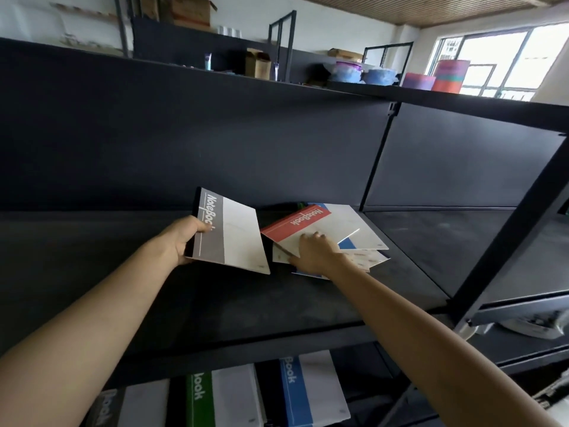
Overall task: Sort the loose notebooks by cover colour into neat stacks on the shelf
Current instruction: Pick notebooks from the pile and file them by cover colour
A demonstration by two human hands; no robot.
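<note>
1. Nearest me, on the lower shelf, lay a grey notebook (123, 405), a green notebook (215, 399) and a blue notebook (308, 386) side by side.
2. My left hand (181, 241) gripped a grey-banded notebook (231, 235), tilted above the black shelf (246, 303).
3. My right hand (314, 251) rested, fingers spread, on a red notebook (295, 223) topping a loose pile; I thought blue covers lay beneath.
4. Plastic containers (363, 72) stood farthest, up top.

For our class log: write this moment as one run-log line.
left hand: holds grey notebook | right hand: on red notebook | pile: unsorted
</note>
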